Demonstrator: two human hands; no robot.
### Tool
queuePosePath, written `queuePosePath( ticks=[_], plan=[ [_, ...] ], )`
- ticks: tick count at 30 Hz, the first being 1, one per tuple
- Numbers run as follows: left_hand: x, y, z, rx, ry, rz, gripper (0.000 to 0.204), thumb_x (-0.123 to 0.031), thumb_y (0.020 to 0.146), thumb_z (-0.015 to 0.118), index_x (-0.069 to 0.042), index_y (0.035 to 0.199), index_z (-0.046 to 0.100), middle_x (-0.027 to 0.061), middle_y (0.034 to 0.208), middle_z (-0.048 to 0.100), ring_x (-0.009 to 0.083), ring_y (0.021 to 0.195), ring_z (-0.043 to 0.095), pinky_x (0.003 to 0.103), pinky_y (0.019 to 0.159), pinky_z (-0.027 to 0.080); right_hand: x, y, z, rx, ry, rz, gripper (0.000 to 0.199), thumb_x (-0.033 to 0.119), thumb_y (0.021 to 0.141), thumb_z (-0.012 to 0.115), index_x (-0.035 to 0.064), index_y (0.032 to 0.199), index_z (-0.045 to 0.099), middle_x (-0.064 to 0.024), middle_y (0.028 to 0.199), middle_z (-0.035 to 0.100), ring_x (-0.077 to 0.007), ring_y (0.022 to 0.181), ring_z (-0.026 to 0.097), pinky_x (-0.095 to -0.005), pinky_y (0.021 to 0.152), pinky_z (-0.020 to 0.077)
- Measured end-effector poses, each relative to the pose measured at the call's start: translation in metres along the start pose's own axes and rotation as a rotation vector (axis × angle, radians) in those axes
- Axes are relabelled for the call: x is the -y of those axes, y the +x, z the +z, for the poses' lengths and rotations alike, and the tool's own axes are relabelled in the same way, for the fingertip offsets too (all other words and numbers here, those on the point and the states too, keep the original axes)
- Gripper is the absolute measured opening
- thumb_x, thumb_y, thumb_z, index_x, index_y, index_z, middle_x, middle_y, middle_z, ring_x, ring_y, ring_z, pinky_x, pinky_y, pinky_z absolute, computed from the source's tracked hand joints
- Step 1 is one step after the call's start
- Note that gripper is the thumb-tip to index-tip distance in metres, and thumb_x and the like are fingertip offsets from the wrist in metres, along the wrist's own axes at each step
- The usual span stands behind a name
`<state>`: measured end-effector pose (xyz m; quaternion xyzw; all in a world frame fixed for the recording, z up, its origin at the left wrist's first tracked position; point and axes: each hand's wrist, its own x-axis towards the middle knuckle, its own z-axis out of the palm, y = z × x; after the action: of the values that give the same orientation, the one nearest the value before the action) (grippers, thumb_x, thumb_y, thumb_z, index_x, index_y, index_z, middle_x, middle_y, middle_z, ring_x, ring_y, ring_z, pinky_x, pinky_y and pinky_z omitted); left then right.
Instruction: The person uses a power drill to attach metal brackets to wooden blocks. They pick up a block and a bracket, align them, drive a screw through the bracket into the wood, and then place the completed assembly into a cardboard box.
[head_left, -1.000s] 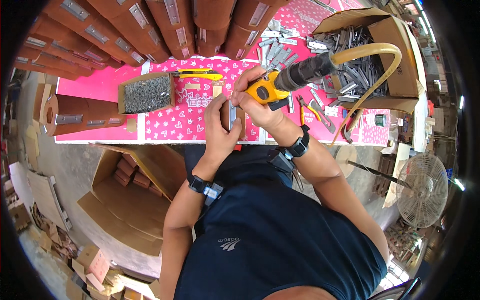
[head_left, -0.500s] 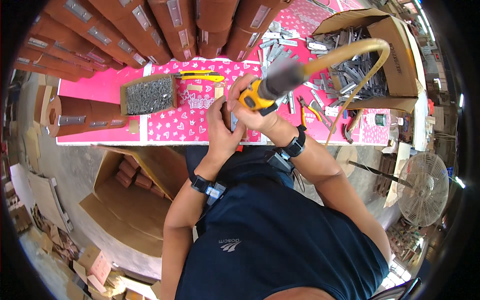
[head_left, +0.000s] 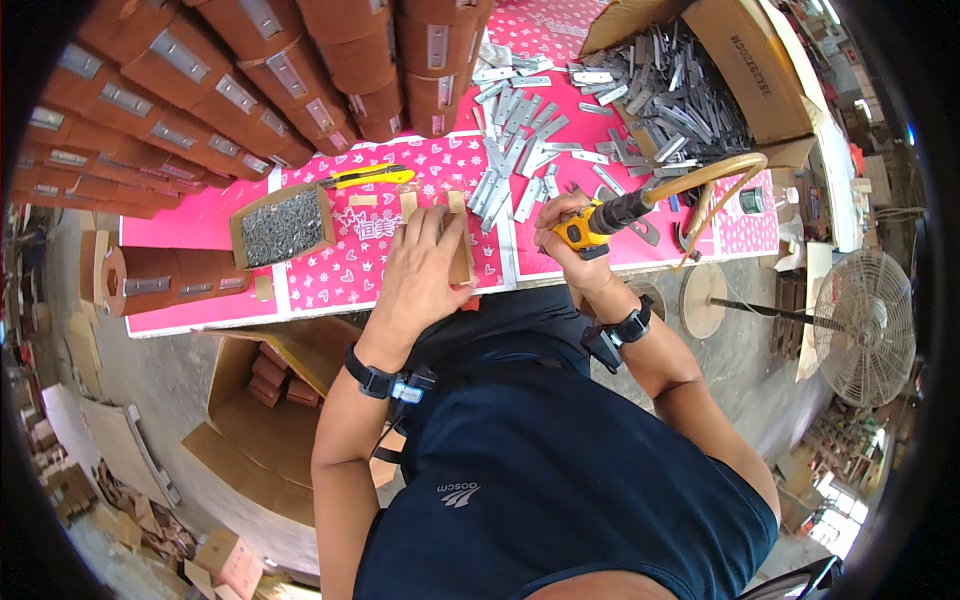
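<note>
My left hand point(head_left: 415, 280) lies palm down with its fingers curled over a narrow brown block point(head_left: 461, 262) near the table's front edge. The hand covers most of the block; its right side shows. To the right, my right hand point(head_left: 568, 245) grips a yellow and black power driver point(head_left: 590, 225), its dark end pointing up and right, where an amber hose point(head_left: 700, 172) loops away. The driver is apart from the block. Loose metal plates point(head_left: 520, 130) lie spread beyond both hands. Left of my left hand, a small open box point(head_left: 328, 212) holds many screws point(head_left: 283, 225).
Brown pieces with metal plates point(head_left: 300, 75) stand stacked at the back left. A yellow utility knife point(head_left: 372, 177) lies below them. A carton point(head_left: 735, 75) of metal plates stands back right, a hammer point(head_left: 684, 236) nearer. On the floor are an open carton point(head_left: 255, 455) and a fan point(head_left: 865, 320).
My right hand has drawn the driver away to the right, apart from my left hand. My left hand has turned palm down over the block. The view has shifted a little.
</note>
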<state>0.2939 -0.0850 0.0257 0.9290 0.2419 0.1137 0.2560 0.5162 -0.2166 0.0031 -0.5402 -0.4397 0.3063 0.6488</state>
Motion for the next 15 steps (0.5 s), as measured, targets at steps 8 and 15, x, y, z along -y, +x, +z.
queuePosePath(
  ticks=[8, 15],
  plan=[
    [0.029, -0.001, -0.006, 0.015, -0.318, -0.148, 0.102, -0.015, 0.063, 0.09, -0.004, 0.152, 0.042, 0.0201, 0.144, 0.043, 0.0362, 0.131, 0.05, 0.043, 0.109, 0.046, -0.026, -0.029, -0.022, -0.168, 0.048, -0.016, 0.03, -0.01, 0.079, 0.066, 0.0047, 0.104, 0.057, -0.0072, 0.094, 0.064, -0.015, 0.086, 0.063, -0.0303, 0.078, 0.0519],
    [0.059, -0.017, 0.018, 0.059, -0.65, -0.213, 0.108, -0.008, 0.064, 0.091, -0.007, 0.154, 0.031, 0.0179, 0.153, 0.035, 0.0333, 0.139, 0.046, 0.045, 0.112, 0.047, -0.023, -0.035, -0.02, -0.173, 0.087, -0.095, 0.03, -0.011, 0.08, 0.063, 0.0041, 0.104, 0.054, -0.0064, 0.093, 0.06, -0.0143, 0.082, 0.06, -0.0291, 0.076, 0.0505]
  ],
)
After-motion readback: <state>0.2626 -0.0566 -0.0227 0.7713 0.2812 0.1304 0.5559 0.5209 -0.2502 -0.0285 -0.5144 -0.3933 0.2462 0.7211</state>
